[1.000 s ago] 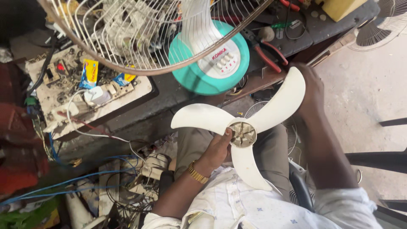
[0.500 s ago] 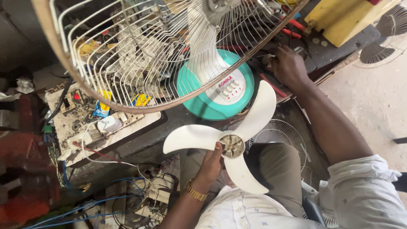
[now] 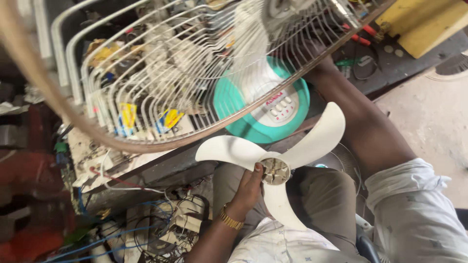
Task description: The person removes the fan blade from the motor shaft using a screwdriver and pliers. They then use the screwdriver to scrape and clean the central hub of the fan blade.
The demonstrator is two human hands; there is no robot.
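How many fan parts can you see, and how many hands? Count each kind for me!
Fan blade: 1, white, held by the left hand.
Wire guard: 1.
Teal fan base: 1.
Hands: 2; the right hand reaches behind the guard, its grip hidden.
Total: 5.

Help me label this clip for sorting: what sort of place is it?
Most likely a small fan or electrical repair workshop. The left hand holds a loose white fan blade, a wire fan guard fills the foreground, and a green fan base sits on a bench crowded with tangled wires.
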